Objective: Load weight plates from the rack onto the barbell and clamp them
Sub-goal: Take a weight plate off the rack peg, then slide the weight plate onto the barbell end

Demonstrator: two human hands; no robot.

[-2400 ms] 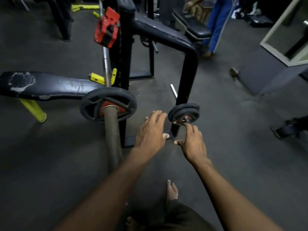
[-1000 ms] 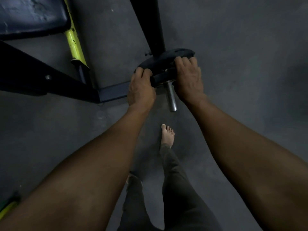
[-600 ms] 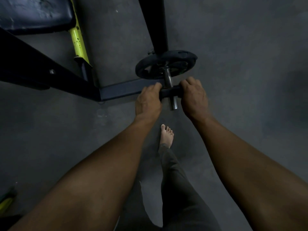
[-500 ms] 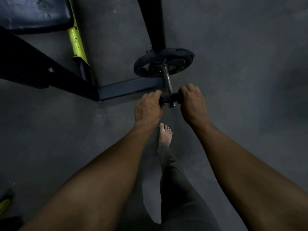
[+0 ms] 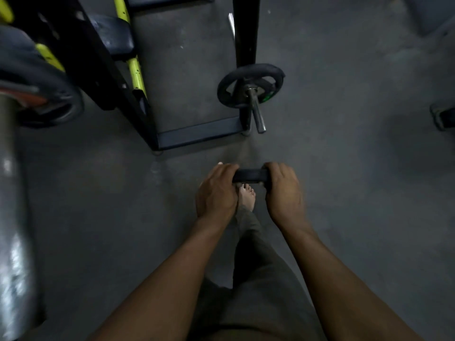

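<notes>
Head camera, looking steeply down at a dark grey gym floor (image 5: 344,168). Two bare forearms reach forward from the bottom edge. The left hand (image 5: 216,193) and the right hand (image 5: 283,193) grip opposite sides of a small black weight plate (image 5: 250,175), held edge-on in the air above the floor, so only its thin rim shows between them. The fingers of both hands are curled together around the plate's edges, knuckles facing up. Directly below the plate, a bare foot (image 5: 247,196) shows between the hands, with a dark trouser leg behind it.

Further ahead, well apart from the hands, a steel storage peg (image 5: 256,112) juts out from a black rack post (image 5: 246,33). Another black plate (image 5: 250,88) hangs on that peg, pushed back against the post, with a small green mark on its face.

At the left edge, close to the camera and blurred, the steel barbell sleeve (image 5: 12,242) runs up the frame, with a larger black plate (image 5: 44,94) already on it. Beside it stand a black frame upright (image 5: 98,70) and yellow-green bench legs (image 5: 134,67) under a dark bench pad (image 5: 113,30).
</notes>
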